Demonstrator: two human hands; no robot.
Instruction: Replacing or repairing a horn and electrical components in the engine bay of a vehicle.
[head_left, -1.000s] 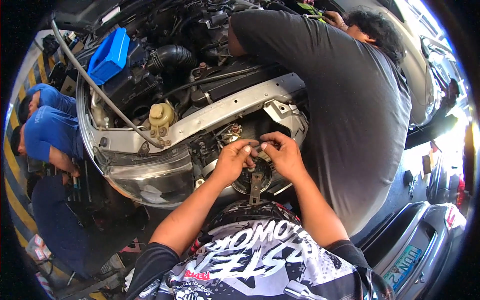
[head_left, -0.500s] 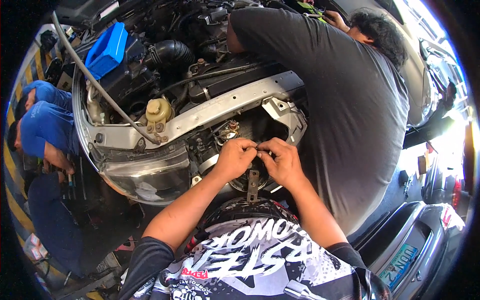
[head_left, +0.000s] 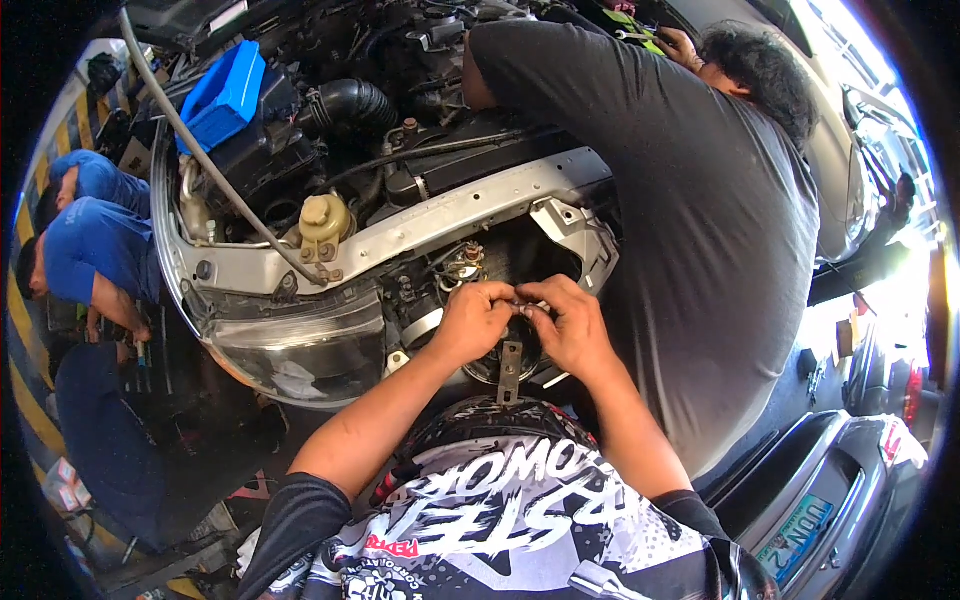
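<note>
My left hand [head_left: 473,325] and my right hand [head_left: 570,333] meet fingertip to fingertip inside the opened front corner of a car, both pinched around something small and dark that I cannot make out. Just below my fingers is a round black part [head_left: 485,368] with an upright slotted metal bracket [head_left: 509,380] in front of it. A small metal fitting with wiring [head_left: 470,258] sits above my hands. The clear headlight [head_left: 295,350] lies to their left, and the silver cross panel [head_left: 420,220] runs behind them.
A co-worker in dark grey [head_left: 700,250] leans over the engine at my right. Two people in blue [head_left: 105,250] work at left. A blue plastic container [head_left: 222,98] sits on the engine beside a grey prop rod [head_left: 200,155]. A dark bumper [head_left: 840,450] is at lower right.
My fingertips have drawn closer together around the small part, and my right fingers have curled a little. The co-workers have shifted only slightly.
</note>
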